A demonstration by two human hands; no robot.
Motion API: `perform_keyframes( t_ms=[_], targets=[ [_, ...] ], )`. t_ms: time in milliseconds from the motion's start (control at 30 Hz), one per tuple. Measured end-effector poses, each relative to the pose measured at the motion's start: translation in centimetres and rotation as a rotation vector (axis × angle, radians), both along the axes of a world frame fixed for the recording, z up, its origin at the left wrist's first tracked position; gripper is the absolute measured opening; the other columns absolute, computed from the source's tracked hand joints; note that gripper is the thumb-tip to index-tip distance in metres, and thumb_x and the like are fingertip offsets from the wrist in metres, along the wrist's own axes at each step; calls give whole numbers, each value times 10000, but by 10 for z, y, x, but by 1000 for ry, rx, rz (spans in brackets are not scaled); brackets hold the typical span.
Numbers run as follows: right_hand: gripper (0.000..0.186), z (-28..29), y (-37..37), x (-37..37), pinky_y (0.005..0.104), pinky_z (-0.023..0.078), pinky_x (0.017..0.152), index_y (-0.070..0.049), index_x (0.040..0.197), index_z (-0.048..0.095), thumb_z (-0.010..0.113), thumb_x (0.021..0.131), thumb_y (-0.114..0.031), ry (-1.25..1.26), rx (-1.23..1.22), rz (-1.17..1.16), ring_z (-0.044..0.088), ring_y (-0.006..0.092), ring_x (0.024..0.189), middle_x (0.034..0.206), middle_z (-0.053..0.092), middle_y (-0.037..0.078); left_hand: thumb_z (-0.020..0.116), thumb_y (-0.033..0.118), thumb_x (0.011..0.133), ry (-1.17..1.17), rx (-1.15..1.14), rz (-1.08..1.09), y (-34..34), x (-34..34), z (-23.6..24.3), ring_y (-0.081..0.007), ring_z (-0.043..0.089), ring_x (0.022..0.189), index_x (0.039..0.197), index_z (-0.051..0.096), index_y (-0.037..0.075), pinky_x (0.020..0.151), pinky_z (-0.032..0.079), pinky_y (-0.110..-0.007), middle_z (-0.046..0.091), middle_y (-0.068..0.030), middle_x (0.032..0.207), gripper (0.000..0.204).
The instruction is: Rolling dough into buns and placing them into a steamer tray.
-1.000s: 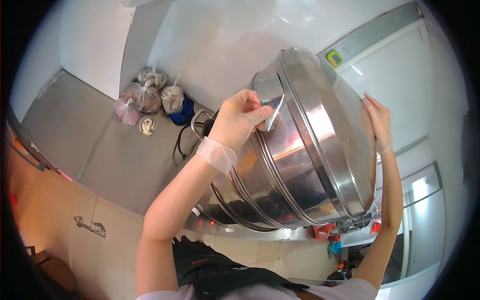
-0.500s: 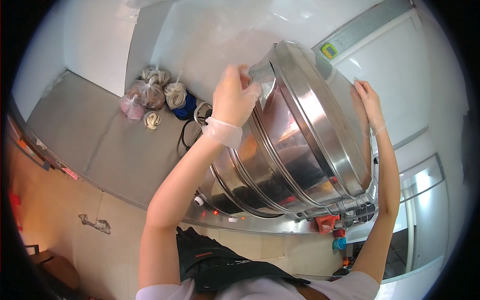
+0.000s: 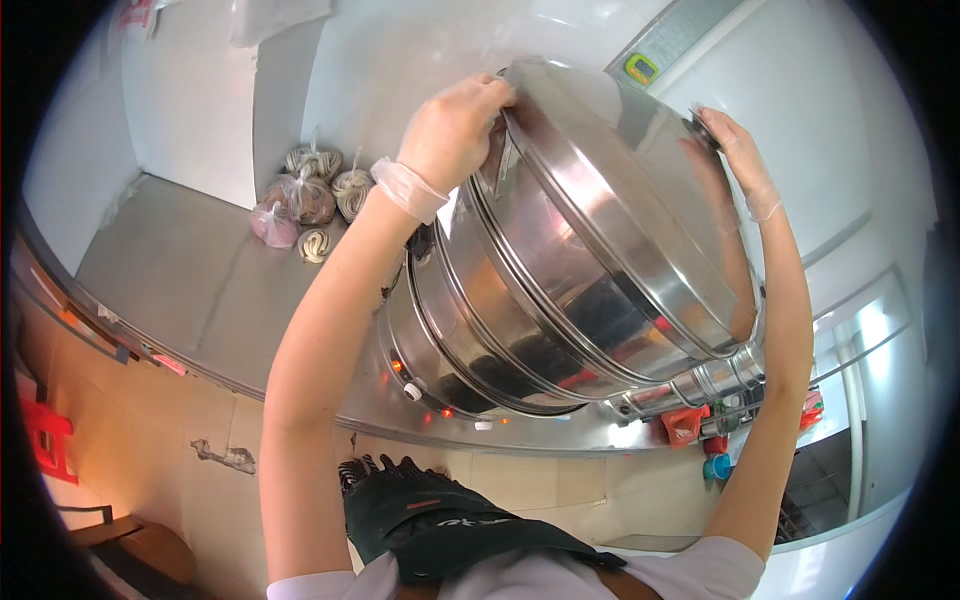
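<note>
A tall stacked metal steamer (image 3: 470,290) stands in front of me, its shiny tiers banded by rolled rims. On top sits a wide domed steamer lid (image 3: 620,190). My left hand (image 3: 452,130), in a clear plastic glove, has its fingers curled over the lid's left rim; the fingertips are partly hidden. Across the lid, my right hand (image 3: 735,152), also gloved, is closed around the dark knob (image 3: 702,130) at its centre. Small lit indicators and white dials (image 3: 413,392) show low on the steamer's base.
Bagged bundles of noodle-like strands (image 3: 305,195) lie on the metal counter (image 3: 190,270) to the left, against the wall. A green timer (image 3: 640,68) is fixed beyond the lid. Metal canisters (image 3: 690,388) and a red bag (image 3: 685,425) are at the right. A red stool (image 3: 48,440) stands on the floor.
My left hand has moved up from the steamer's side to the lid's rim. My right hand has come from lying along the lid to gripping its knob. The whole view has shifted slightly.
</note>
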State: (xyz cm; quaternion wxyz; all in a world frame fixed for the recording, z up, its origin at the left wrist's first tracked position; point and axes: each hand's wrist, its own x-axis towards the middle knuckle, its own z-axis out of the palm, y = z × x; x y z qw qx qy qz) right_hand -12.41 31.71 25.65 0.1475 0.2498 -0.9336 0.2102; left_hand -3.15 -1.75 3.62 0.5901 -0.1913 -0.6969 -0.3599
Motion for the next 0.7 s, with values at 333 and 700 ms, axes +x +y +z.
perform_keyframes(
  t_ms=[333, 700],
  targets=[
    [610, -14, 50, -1, 336, 361, 1078, -57, 1371, 564, 512, 975, -517, 3, -116, -56, 531, 195, 1237, 1317, 604, 96, 530, 140, 883, -336, 311, 156, -6, -20, -7, -281, 672, 858, 1033, 691, 34, 774, 524, -356, 689, -143, 926, 244],
    [424, -124, 261, 41, 315, 490, 780, -44, 1030, 695, 581, 891, -429, -205, -493, -348, 621, 178, 833, 951, 683, 48, 590, 311, 896, -930, 729, -546, -67, -80, 5, -86, 486, 597, 934, 678, 50, 499, 367, -238, 617, -15, 775, 279]
  ],
)
